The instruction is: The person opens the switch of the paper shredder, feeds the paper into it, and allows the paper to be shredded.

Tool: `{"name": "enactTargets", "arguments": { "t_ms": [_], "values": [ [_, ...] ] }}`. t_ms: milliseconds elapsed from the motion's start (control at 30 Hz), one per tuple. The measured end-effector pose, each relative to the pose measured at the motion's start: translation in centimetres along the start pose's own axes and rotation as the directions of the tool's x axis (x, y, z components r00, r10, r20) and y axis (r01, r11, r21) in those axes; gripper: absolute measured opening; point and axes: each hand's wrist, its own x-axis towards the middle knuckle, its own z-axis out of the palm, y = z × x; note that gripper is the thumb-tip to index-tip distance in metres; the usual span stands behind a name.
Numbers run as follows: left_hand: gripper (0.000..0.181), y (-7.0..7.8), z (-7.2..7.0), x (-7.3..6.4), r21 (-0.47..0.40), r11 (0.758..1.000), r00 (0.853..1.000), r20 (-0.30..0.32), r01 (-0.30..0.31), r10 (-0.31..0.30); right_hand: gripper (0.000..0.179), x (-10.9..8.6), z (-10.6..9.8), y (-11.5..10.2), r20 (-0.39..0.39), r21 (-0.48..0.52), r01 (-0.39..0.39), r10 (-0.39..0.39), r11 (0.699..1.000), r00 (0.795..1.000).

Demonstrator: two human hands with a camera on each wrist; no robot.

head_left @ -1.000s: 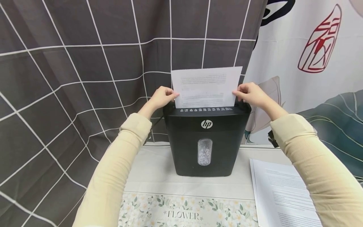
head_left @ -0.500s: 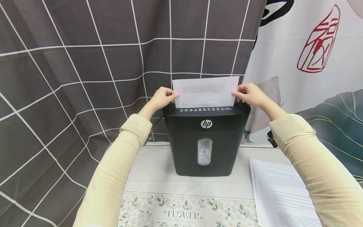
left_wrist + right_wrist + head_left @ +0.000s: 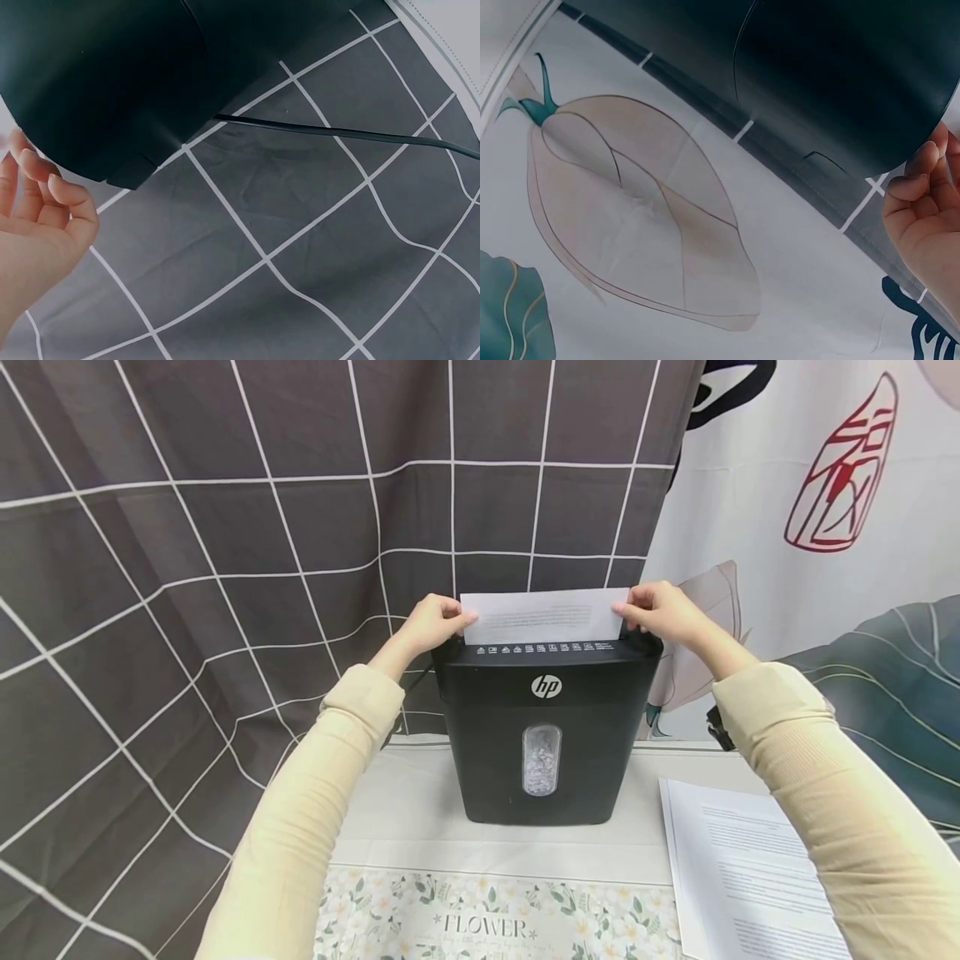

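A printed sheet of paper (image 3: 543, 617) stands upright in the top slot of a black paper shredder (image 3: 487, 735), with only a short strip showing above it. My left hand (image 3: 435, 622) pinches the sheet's left edge, thumb in front. At the right edge, my right hand (image 3: 663, 610) does the same with thumb and curled fingers. In the left wrist view the left hand (image 3: 45, 217) is beside the shredder's dark side (image 3: 105, 90). The right wrist view has the right hand (image 3: 930, 202) close to the opposite side, its fingers partly cut off.
A stack of printed sheets (image 3: 750, 860) lies on the table to the right, partly under my right forearm. A floral mat (image 3: 480, 902) lies in front. Behind hangs a dark checked curtain (image 3: 300, 527). A black cord (image 3: 322, 131) leaves the shredder's back.
The sheet has sunk steadily down into the shredder's slot, its top edge now far lower. Both hands have stayed almost in place at its edges.
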Motion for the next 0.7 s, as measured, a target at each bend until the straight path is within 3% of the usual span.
{"name": "enactTargets", "arguments": {
  "t_ms": [333,700],
  "values": [
    [0.022,0.13,-0.07,-0.21,-0.022,1.0,1.0,0.014,-0.009,0.009,0.033,-0.54,0.29,0.54,0.002,0.092,0.065,-0.066,0.994,0.998],
    [0.017,-0.06,0.03,-0.71,-0.018,1.0,1.0,0.024,0.017,-0.016,0.021,-0.77,0.69,0.23,0.013,-0.045,0.041,-0.041,0.998,0.999]
  ]
}}
